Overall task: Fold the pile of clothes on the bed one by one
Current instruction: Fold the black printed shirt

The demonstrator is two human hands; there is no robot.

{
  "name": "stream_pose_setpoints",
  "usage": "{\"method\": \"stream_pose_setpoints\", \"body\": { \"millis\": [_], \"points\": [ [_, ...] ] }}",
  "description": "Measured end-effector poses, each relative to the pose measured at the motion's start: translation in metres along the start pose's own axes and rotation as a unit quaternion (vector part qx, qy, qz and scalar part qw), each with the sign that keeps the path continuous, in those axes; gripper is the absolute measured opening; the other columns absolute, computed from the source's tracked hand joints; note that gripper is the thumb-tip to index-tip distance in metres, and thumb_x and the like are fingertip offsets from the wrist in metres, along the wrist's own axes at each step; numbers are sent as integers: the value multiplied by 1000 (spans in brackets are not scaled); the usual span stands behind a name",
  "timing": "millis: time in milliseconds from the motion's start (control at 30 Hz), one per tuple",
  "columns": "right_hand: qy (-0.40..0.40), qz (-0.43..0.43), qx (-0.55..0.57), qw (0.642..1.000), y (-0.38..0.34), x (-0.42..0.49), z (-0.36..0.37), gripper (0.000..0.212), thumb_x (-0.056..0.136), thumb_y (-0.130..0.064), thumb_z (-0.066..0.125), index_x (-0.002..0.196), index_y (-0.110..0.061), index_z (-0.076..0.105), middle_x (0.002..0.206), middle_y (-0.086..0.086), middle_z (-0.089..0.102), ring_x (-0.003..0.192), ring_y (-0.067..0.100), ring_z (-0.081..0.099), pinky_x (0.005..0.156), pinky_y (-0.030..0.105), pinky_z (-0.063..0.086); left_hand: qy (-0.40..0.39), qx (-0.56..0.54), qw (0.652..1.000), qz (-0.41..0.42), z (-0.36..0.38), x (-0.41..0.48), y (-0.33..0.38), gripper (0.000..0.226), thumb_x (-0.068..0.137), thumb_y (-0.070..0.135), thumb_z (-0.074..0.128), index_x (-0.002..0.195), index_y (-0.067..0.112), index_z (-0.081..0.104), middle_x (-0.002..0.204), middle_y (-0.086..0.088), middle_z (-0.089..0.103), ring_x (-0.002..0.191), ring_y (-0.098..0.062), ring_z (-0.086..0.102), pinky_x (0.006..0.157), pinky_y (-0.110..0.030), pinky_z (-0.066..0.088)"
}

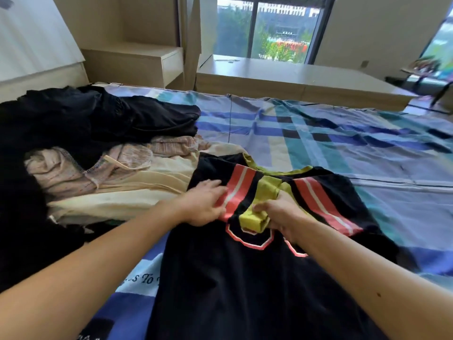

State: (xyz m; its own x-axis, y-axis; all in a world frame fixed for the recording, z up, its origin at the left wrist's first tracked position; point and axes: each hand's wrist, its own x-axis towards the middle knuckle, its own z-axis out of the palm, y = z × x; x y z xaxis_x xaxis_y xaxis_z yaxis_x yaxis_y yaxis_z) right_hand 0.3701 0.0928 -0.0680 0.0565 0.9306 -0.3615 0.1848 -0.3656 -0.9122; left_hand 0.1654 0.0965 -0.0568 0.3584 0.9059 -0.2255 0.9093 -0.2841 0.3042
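Note:
A black shirt (245, 278) with red-and-white sleeve stripes and a yellow-green collar lies spread on the bed in front of me. My left hand (203, 204) lies flat on its left shoulder, fingers straight, beside the red stripe. My right hand (282, 217) pinches the yellow-green collar flap (252, 219) at the neck. To the left sits the pile of clothes (85, 148): black garments on top and behind, a pink striped piece and a cream one lower down.
The bed is covered by a blue, teal and white checked sheet (343, 143). Past its far edge run a low wooden platform (294, 74) and a wooden cabinet (137, 60), with a window behind.

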Motion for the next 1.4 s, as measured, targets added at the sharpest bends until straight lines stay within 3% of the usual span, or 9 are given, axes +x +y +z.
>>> {"method": "stream_pose_setpoints", "body": {
  "millis": [133,300,433,633,800,900,1000,1167,1400],
  "points": [
    [39,-96,-109,989,2,-4,-34,38,82,-8,74,114,-16,55,93,12,69,73,25,72,52,29,55,-2,87,996,13,5,-4,-4,61,96,56,51,150,30,44,157,-5,35,144,-27,31,120,-40,26],
    [157,-235,-250,926,-26,26,-99,29,80,-14,73,107,-18,64,84,1,69,82,19,67,74,32,53,123,-7,992,24,-24,16,10,27,96,45,56,98,27,76,106,4,62,103,-18,59,95,-39,48],
    [121,-187,-387,895,-39,81,-141,68,78,-12,76,139,-15,47,128,14,58,120,29,55,101,38,46,180,36,983,-5,-42,74,16,34,96,40,57,124,24,66,131,-5,60,124,-27,54,105,-42,43],
    [-37,-71,-566,821,-33,128,-161,134,66,-29,91,159,-11,-3,165,16,17,150,28,25,120,30,23,-12,102,995,-21,-62,122,12,91,69,51,87,145,30,41,147,0,51,131,-21,49,108,-29,36],
    [-102,12,-532,841,-55,117,-161,55,74,-23,86,122,-8,62,121,16,69,103,32,70,84,36,57,-36,74,994,-70,-71,142,17,64,54,48,95,104,29,60,107,4,69,95,-20,68,91,-37,56],
    [-184,93,-455,866,-73,103,-165,27,83,-12,77,107,-5,67,100,13,77,86,27,76,72,35,62,-89,15,992,-93,-85,143,20,42,67,28,92,99,14,68,96,-6,75,85,-25,74,82,-38,60],
    [-137,54,-482,864,-90,106,-166,18,82,-9,77,97,-7,68,96,14,77,77,26,74,64,31,59,-45,8,995,-93,-103,145,20,24,77,12,84,95,10,68,95,-11,75,80,-24,71,73,-31,56],
    [210,-215,-481,824,-129,122,-155,31,82,-39,76,91,-12,63,92,13,60,91,31,61,75,36,49,283,145,943,-99,-138,154,45,34,87,17,69,119,4,63,122,-25,56,115,-42,57,98,-49,46],
    [192,-269,-533,779,-142,76,-158,21,83,-25,70,97,-10,64,96,15,64,90,33,63,78,43,56,314,169,933,-46,-153,114,50,25,87,16,68,110,7,68,101,-18,59,93,-36,58,73,-39,45]
  ]
}}
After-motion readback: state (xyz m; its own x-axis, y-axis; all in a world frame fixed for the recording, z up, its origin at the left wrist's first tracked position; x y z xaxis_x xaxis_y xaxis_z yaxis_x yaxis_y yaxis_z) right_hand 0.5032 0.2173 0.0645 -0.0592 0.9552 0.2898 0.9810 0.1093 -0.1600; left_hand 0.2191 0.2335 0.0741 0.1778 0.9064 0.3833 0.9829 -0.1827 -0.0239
